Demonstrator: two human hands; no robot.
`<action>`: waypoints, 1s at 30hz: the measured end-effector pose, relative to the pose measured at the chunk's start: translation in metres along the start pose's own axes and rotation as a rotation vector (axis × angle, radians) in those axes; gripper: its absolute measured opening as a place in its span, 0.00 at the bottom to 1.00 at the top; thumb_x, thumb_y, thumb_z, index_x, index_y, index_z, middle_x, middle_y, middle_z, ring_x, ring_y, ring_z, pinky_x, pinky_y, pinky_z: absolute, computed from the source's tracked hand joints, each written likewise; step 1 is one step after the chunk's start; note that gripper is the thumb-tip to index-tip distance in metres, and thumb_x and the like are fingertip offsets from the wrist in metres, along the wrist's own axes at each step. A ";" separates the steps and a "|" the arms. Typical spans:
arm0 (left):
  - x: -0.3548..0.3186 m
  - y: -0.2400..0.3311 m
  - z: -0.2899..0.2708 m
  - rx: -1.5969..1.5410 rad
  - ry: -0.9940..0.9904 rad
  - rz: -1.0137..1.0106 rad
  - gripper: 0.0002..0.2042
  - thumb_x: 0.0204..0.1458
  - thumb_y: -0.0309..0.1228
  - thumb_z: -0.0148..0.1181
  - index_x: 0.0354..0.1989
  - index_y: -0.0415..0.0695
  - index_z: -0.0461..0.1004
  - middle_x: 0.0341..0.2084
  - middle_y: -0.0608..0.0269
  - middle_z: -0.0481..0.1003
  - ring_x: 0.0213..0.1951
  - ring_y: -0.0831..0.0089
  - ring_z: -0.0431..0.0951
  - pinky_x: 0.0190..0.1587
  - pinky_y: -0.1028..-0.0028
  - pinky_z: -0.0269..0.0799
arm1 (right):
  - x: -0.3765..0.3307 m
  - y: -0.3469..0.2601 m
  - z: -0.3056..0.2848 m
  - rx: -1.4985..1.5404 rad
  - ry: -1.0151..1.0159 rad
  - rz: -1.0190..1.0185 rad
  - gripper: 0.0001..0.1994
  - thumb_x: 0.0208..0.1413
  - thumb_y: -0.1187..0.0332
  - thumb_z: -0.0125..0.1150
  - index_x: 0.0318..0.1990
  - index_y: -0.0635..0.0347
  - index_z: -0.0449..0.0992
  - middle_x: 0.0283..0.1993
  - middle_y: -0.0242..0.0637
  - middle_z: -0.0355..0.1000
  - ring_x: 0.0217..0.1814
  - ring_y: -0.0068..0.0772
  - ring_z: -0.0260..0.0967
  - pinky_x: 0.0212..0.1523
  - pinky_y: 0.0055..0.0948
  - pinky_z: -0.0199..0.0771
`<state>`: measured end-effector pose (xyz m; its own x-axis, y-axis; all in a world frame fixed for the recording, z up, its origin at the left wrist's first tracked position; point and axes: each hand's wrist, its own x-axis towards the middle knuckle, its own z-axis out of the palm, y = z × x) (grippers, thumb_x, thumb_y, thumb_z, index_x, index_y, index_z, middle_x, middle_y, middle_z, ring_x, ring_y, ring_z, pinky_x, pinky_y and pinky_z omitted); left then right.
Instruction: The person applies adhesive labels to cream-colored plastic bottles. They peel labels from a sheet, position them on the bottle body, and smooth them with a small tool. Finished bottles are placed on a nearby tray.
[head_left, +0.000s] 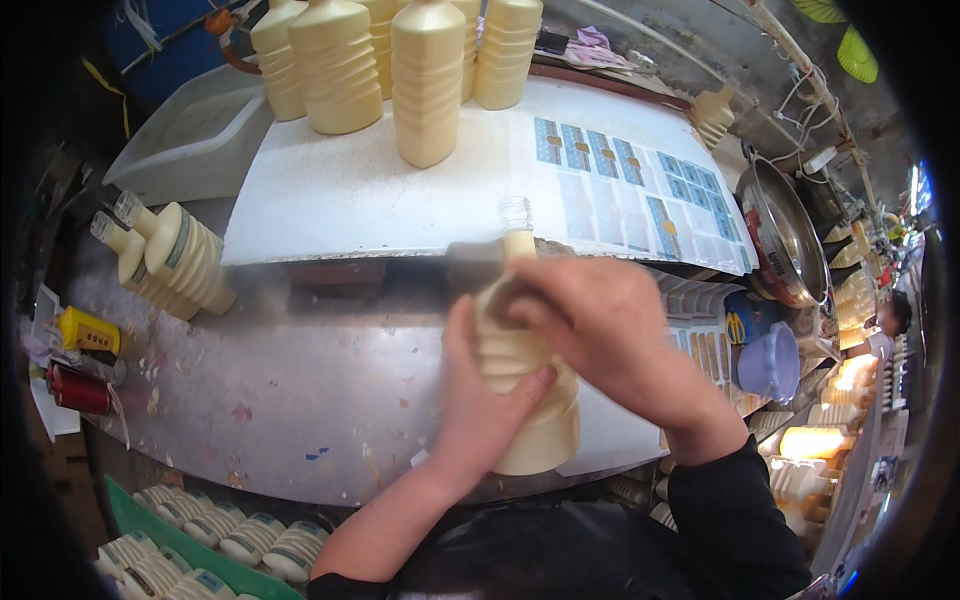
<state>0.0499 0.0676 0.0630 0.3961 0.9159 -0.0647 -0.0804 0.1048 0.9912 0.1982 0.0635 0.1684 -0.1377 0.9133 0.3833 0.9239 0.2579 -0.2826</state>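
A cream plastic bottle (540, 440) with a ribbed body and a clear threaded neck stands, slightly tilted, before me at the bench. My left hand (478, 400) is wrapped round its side, thumb across the front. At the bottle's shoulder is my right hand (612, 318), blurred, with its fingers curled and pressed together. Whatever those fingers pinch, if anything, is hidden. Beyond the hands, a sheet of blue labels (690, 215) lies on a raised white board (330, 195), with some labels gone from its backing.
Several unlabelled cream bottles (427, 90) stand at the board's back. Two labelled bottles (180, 250) lean at left, near a yellow container (88, 330) and a red one (80, 388). A green crate (150, 520) of bottles sits lower left. At right are a metal pan (785, 235) and purple bucket (768, 362).
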 end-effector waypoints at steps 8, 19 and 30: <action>0.027 0.008 -0.006 -0.141 -0.056 -0.188 0.19 0.73 0.46 0.44 0.60 0.43 0.60 0.51 0.59 0.71 0.51 0.76 0.72 0.55 0.72 0.71 | 0.002 0.010 0.004 -0.013 0.039 0.011 0.14 0.53 0.70 0.65 0.47 0.59 0.77 0.32 0.42 0.77 0.35 0.47 0.77 0.36 0.42 0.75; 0.023 -0.012 -0.020 -0.749 -0.036 -0.296 0.20 0.73 0.39 0.39 0.63 0.38 0.65 0.54 0.54 0.74 0.54 0.66 0.75 0.60 0.66 0.71 | -0.025 -0.029 0.036 -0.143 -0.122 -0.395 0.14 0.46 0.69 0.63 0.43 0.58 0.80 0.43 0.42 0.79 0.42 0.40 0.80 0.40 0.35 0.77; 0.018 0.013 -0.012 -0.714 0.046 -0.410 0.24 0.73 0.48 0.35 0.60 0.41 0.67 0.58 0.55 0.71 0.58 0.62 0.73 0.63 0.59 0.70 | 0.014 -0.014 0.029 0.551 0.180 0.370 0.19 0.61 0.75 0.50 0.60 0.67 0.61 0.52 0.60 0.71 0.53 0.63 0.72 0.56 0.49 0.71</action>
<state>0.0453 0.0903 0.0729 0.4844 0.7643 -0.4257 -0.5056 0.6417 0.5767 0.1732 0.0818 0.1524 0.2571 0.9180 0.3018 0.5761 0.1052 -0.8106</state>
